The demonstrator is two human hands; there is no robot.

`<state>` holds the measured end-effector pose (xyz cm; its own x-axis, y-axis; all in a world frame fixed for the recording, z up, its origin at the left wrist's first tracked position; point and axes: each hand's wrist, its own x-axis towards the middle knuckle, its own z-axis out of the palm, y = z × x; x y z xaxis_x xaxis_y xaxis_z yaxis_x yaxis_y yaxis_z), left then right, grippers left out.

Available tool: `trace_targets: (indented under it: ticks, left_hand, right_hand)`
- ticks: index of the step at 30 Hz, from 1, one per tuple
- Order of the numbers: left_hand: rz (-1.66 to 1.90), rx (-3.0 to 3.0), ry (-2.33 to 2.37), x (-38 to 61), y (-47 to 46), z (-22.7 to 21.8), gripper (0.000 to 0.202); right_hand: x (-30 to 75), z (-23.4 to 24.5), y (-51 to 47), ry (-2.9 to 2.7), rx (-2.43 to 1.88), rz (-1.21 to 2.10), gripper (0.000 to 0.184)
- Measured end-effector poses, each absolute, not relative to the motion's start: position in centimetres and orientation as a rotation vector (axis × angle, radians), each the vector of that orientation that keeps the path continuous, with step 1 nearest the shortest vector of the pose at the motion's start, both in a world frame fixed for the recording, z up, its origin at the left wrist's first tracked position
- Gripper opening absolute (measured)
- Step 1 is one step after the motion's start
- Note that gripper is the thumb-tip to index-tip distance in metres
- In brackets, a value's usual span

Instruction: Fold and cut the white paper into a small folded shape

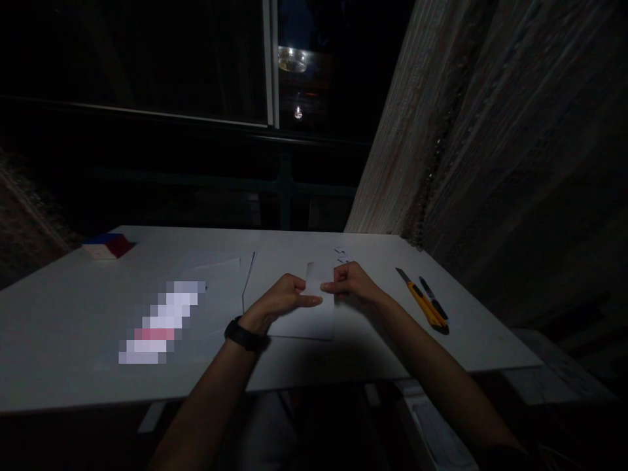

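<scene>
The paper slip is being held just above the white table, near its middle, standing roughly upright between both hands. The left hand is pinching the slip's left edge: its fingers are curling in behind the paper while the thumb is lying stretched out across the lower front. The right hand is gripping the right edge between thumb and forefinger, the remaining fingers folding loosely into the palm. Neither hand is spreading open. A dark watch is sitting on the left wrist.

Directly under the hands a larger white sheet is lying flat; in the dim light it is hard to tell whether the slip is joining it. Just left of that, a loose stack of sheets is resting on the table. A few small scraps are lying beyond the hands. To the right, well apart from the right hand, a yellow utility knife and a black pen are lying side by side. A coloured cube is sitting at the far left corner.
</scene>
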<state>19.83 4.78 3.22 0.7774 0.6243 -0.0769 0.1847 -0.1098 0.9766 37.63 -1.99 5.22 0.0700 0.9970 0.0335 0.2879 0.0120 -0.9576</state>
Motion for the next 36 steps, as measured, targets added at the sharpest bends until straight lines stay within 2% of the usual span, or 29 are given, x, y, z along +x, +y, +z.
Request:
trace_targets:
  ticks: [5, 17, 22, 30, 36]
  left_hand:
    - [0.426, 1.712, 0.667, 19.8, 4.9, 3.3, 0.041]
    - [0.352, 1.830, 0.584, 19.7, 4.6, 3.4, 0.038]
    - [0.326, 1.828, 0.542, 19.6, 4.2, 3.8, 0.034]
    - [0.388, 1.922, 0.575, 19.7, 3.6, 4.3, 0.039]
    - [0.375, 1.942, 0.533, 19.8, 3.8, 4.2, 0.035]
  right_hand:
    - [37.3, 5.2, -2.0, -1.370, -1.404, 0.978, 0.042]
    - [37.8, 6.4, -3.2, -1.503, -1.453, 0.852, 0.040]
    - [37.9, 6.8, -4.2, -1.609, -1.544, 0.627, 0.038]
    - [37.3, 7.3, -5.9, -1.628, -1.562, 0.248, 0.030]
    - [37.2, 8.2, -6.8, -1.855, -1.559, 0.099, 0.023]
